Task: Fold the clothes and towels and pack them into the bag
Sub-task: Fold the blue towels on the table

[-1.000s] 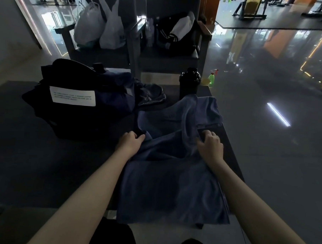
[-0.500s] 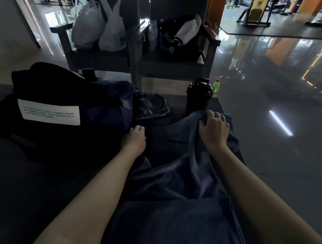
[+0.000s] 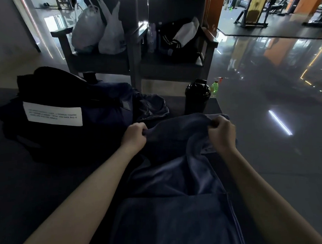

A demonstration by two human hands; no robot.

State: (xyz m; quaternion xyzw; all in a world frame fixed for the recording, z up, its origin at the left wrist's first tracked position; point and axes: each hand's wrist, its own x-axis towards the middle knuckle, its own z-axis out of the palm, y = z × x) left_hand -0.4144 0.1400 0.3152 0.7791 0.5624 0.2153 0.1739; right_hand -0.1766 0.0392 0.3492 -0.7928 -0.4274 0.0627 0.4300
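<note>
Table (image 3: 34, 181): a dark top that runs under both hands and far out to the left of the left fingers.
Chairs (image 3: 170, 67): two dark armchairs side by side, well beyond the fingertips of both hands.
Blue cloth (image 3: 171, 205): its far edge is lifted and stretched between the two sets of fingers. The rest drapes back from the fingers toward the person, between the forearms, in loose folds.
Navy bag (image 3: 109, 110): on the table, just left of the left fingers and slightly beyond them; its mouth cannot be made out.
Black garment (image 3: 47, 91): heaped further left of the left fingers, against the bag, and bearing a white label (image 3: 52, 115).
Plastic bags (image 3: 97, 30): pale, on the left chair seat.
Black bottle (image 3: 197, 97): upright, just beyond the cloth edge, nearer the right fingers.
Left hand (image 3: 135, 134): fingers curled, pinching the cloth's left end.
Right hand (image 3: 222, 132): fingers curled, pinching the right corner.
Green bottle (image 3: 215, 86): beyond the right fingers, behind the black bottle.
</note>
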